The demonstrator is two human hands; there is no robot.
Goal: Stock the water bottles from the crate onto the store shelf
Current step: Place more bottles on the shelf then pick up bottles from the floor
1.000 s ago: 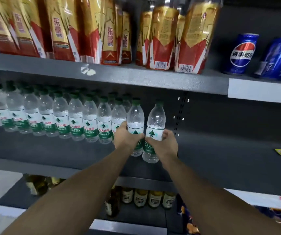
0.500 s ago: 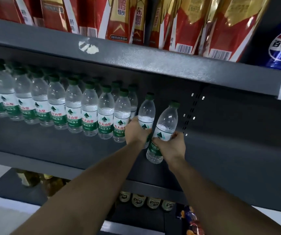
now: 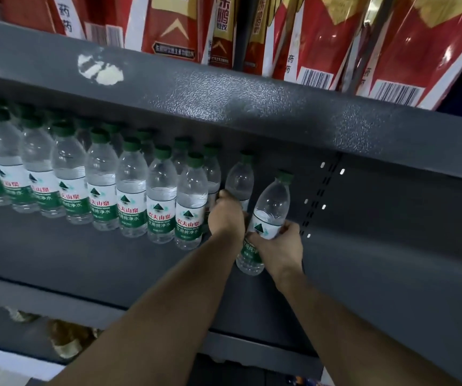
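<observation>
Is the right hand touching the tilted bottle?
Touching. The head view shows the right hand with fingers curled round the tilted bottle's label.

shelf: your dark grey metal shelf point(image 3: 363, 274), textured paint, right part bare.
back panel: perforated upright strip point(image 3: 321, 196) with small slots, behind the bare part.
on shelf, left: rows of water bottles point(image 3: 129, 190), green caps, white-green labels, upright, packed side by side, two or more deep.
on shelf, row end: two more bottles; rear bottle point(image 3: 241, 179) upright, front bottle point(image 3: 269, 218) tilted right; can't tell if its base sits flat.
upper shelf: grey shelf point(image 3: 224, 101) above, white scuff at left, carrying red-gold packs point(image 3: 321, 37).
</observation>
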